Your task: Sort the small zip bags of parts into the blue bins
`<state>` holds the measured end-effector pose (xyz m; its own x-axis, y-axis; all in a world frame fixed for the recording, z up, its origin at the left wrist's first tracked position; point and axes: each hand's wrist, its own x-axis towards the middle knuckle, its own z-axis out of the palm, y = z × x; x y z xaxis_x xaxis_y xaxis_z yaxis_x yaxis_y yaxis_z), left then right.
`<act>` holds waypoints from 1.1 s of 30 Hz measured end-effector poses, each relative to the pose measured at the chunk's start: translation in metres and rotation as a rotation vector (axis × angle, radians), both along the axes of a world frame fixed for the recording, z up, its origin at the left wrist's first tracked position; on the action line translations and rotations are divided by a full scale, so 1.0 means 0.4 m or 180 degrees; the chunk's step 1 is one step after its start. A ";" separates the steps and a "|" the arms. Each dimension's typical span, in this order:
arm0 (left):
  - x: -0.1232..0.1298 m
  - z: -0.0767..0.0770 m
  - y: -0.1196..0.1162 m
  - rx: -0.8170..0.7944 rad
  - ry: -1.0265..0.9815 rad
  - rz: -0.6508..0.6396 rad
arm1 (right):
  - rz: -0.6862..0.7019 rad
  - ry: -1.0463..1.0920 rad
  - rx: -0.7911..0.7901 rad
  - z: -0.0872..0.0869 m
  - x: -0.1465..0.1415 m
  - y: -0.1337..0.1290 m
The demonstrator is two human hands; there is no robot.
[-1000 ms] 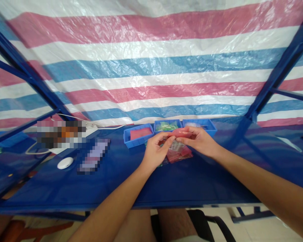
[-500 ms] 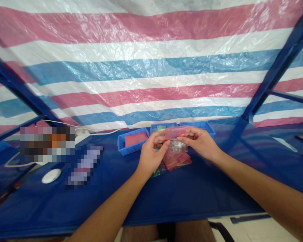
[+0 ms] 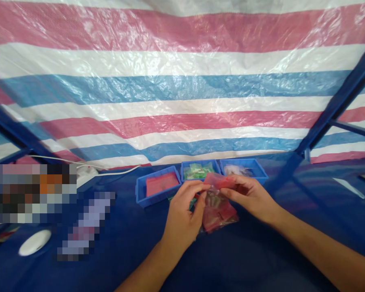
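Note:
Between my two hands is a small pink translucent plastic bag (image 3: 214,180), raised above the table. My left hand (image 3: 187,209) pinches its left edge between thumb and fingers. At its right side my right hand (image 3: 246,194) grips it the same way, fingers curled. Below the hands lies a pile of red plastic bags (image 3: 220,217), with clear and green ones partly hidden by my left hand. Behind stand three blue bins: the left bin (image 3: 141,200) holds pink bags (image 3: 162,183), the middle one green bags (image 3: 197,171), the right one clear bags (image 3: 235,170).
A white oval object (image 3: 35,242) rests on the blue table (image 3: 246,259) at left, near blurred-out items. White cables (image 3: 121,172) run along the back. Blue metal posts (image 3: 331,109) and a striped plastic sheet (image 3: 182,93) enclose the far side. A dark flat object lies far right.
The view has tilted and shifted, so the table things appear lower. Both hands still hold the pink bag, which is now turned slightly, and the bins behind show more fully.

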<state>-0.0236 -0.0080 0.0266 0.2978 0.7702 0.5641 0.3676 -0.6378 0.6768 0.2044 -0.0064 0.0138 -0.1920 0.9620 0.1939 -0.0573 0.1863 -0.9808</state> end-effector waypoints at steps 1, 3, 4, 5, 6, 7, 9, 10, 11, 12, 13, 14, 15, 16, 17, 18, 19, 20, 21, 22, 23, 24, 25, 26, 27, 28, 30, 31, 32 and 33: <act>-0.002 -0.004 0.003 0.0056 0.0074 -0.0054 | -0.0038 0.0021 -0.0006 -0.001 0.000 0.001; -0.009 -0.014 0.010 0.0200 0.0231 -0.0208 | -0.0122 0.0050 0.0052 -0.003 -0.001 0.002; -0.013 -0.020 0.014 0.0278 0.0285 -0.0252 | -0.0173 0.0028 0.0115 -0.005 -0.001 0.001; -0.019 -0.025 0.018 0.0351 0.0325 -0.0236 | -0.0232 -0.0042 0.0199 -0.008 -0.001 -0.001; -0.025 -0.030 0.021 0.0393 0.0385 -0.0231 | -0.0299 -0.0173 0.0301 -0.010 -0.002 -0.004; -0.031 -0.035 0.025 0.0423 0.0399 -0.0192 | -0.0360 -0.0364 0.0418 -0.012 -0.002 -0.008; -0.043 -0.040 0.032 0.0380 0.0374 -0.0177 | -0.0456 -0.0870 0.0704 -0.013 -0.005 -0.019; -0.048 -0.041 0.034 0.0351 0.0373 -0.0226 | -0.0491 -0.1131 0.0871 -0.012 -0.008 -0.024; -0.052 -0.041 0.036 0.0317 0.0354 -0.0266 | -0.0501 -0.1351 0.1024 -0.012 -0.011 -0.029; -0.054 -0.040 0.038 0.0294 0.0332 -0.0302 | -0.0485 -0.1521 0.1146 -0.013 -0.014 -0.034; -0.056 -0.039 0.039 0.0279 0.0312 -0.0336 | -0.0473 -0.1608 0.1232 -0.015 -0.018 -0.037; -0.055 -0.038 0.040 0.0271 0.0295 -0.0359 | -0.0506 -0.1611 0.1275 -0.019 -0.022 -0.039; -0.054 -0.037 0.041 0.0284 0.0285 -0.0370 | -0.0625 -0.1520 0.1281 -0.024 -0.026 -0.039; -0.052 -0.036 0.042 0.0321 0.0281 -0.0360 | -0.0779 -0.1351 0.1267 -0.031 -0.029 -0.038; -0.049 -0.035 0.042 0.0382 0.0275 -0.0310 | -0.0844 -0.1203 0.1238 -0.038 -0.032 -0.037; -0.045 -0.035 0.042 0.0457 0.0273 -0.0221 | -0.0880 -0.1070 0.1200 -0.045 -0.034 -0.034; -0.042 -0.034 0.042 0.0541 0.0266 -0.0110 | -0.0911 -0.0963 0.1166 -0.051 -0.036 -0.032; -0.040 -0.033 0.040 0.0609 0.0270 -0.0022 | -0.0912 -0.0875 0.1127 -0.057 -0.037 -0.029; -0.037 -0.032 0.038 0.0644 0.0288 0.0019 | -0.0938 -0.0773 0.1092 -0.061 -0.037 -0.027; -0.035 -0.031 0.035 0.0642 0.0317 -0.0014 | -0.0934 -0.0683 0.1049 -0.063 -0.038 -0.026; -0.033 -0.029 0.031 0.0604 0.0365 -0.0115 | -0.0910 -0.0599 0.0998 -0.064 -0.038 -0.026; -0.030 -0.028 0.027 0.0554 0.0408 -0.0239 | -0.0886 -0.0522 0.0964 -0.064 -0.039 -0.026; -0.027 -0.027 0.022 0.0504 0.0444 -0.0360 | -0.0852 -0.0461 0.0953 -0.063 -0.039 -0.028; -0.024 -0.026 0.017 0.0460 0.0479 -0.0460 | -0.0817 -0.0417 0.0969 -0.062 -0.039 -0.030; -0.020 -0.026 0.012 0.0432 0.0499 -0.0534 | -0.0783 -0.0401 0.1011 -0.060 -0.039 -0.033; -0.016 -0.026 0.008 0.0408 0.0520 -0.0596 | -0.0737 -0.0428 0.1058 -0.059 -0.038 -0.037; -0.010 -0.028 0.002 0.0379 0.0547 -0.0657 | -0.0637 -0.0602 0.1134 -0.058 -0.035 -0.044; -0.008 -0.028 0.001 0.0372 0.0554 -0.0644 | -0.0601 -0.0723 0.1178 -0.058 -0.033 -0.047; -0.008 -0.028 0.001 0.0383 0.0550 -0.0607 | -0.0564 -0.0850 0.1227 -0.058 -0.031 -0.051; -0.009 -0.028 0.003 0.0405 0.0534 -0.0551 | -0.0514 -0.0968 0.1292 -0.058 -0.028 -0.054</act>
<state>-0.0273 -0.0069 0.0155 0.5163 0.6257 0.5848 0.3459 -0.7770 0.5259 0.1931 -0.0281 -0.0093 -0.1532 0.8432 0.5153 0.2793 0.5371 -0.7959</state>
